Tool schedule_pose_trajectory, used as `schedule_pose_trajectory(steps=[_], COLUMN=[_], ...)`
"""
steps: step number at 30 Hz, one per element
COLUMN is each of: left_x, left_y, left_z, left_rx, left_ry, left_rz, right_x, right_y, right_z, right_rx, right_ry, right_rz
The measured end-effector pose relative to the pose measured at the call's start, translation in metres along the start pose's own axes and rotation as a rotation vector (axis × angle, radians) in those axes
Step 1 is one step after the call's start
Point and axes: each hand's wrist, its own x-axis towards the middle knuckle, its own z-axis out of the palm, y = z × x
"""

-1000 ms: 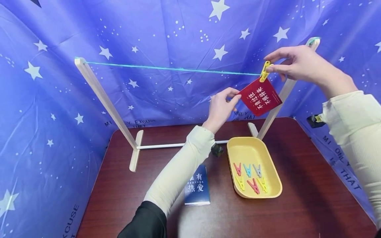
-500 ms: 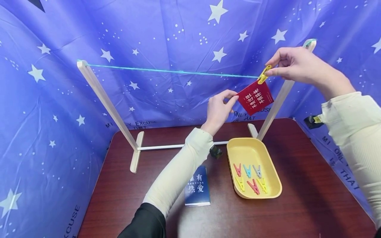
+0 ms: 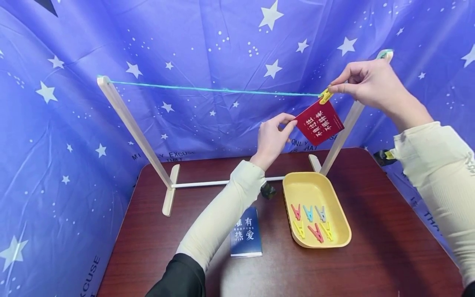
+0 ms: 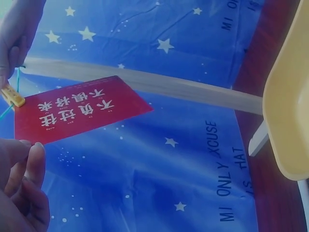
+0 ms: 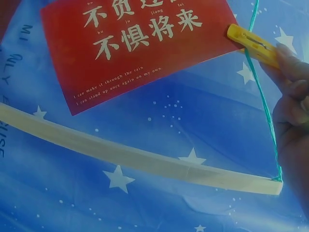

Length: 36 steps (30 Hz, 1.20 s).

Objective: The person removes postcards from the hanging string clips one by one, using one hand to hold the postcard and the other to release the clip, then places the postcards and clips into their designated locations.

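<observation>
A red card [image 3: 320,122] with white Chinese characters hangs tilted below the green string [image 3: 222,89]. My left hand [image 3: 272,134] pinches its left corner between thumb and fingertips. At the card's upper right corner is a yellow clothespin [image 3: 325,96], its jaws over both card edge and string. My right hand [image 3: 375,84] pinches the handle end of that clothespin. In the right wrist view the clothespin [image 5: 253,44] crosses the string and its tip overlaps the red card [image 5: 145,43]. The left wrist view shows the card [image 4: 79,111] with its corner at my left fingertips.
A wooden stand carries the string between its left post [image 3: 130,128] and right post [image 3: 343,136]. A yellow tray [image 3: 306,185] holds several coloured clothespins. A blue booklet [image 3: 246,237] lies on the dark red table [image 3: 148,247], partly under my left forearm. Starry blue cloth hangs behind.
My right hand and the clothespin have shifted slightly left and down, and the clothespin leans over more. The card's top corner has come along; my left hand keeps its pinch.
</observation>
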Motion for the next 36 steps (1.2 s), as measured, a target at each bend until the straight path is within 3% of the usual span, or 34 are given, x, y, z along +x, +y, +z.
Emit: schedule_pose_trajectory(steps=[14, 21, 30, 36], left_x=[-0.006, -0.006, -0.004, -0.007], left_y=[-0.004, -0.005, -0.010, -0.013], left_z=[-0.001, -0.003, -0.013, -0.017], left_rx=[0.047, 0.010, -0.026, -0.018], left_ry=[0.012, 0.033, 0.046, 0.050], left_rz=[0.018, 0.017, -0.011, -0.030], right_x=[-0.005, -0.005, -0.009, -0.012], right_y=[-0.007, -0.009, -0.019, -0.021], right_z=[0.001, 0.000, -0.004, -0.004], right_rx=[0.094, 0.150, 0.268, 0.282], right_ry=[0.136, 0.170, 0.192, 0.213], right_rz=[-0.058, -0.085, -0.037, -0.039])
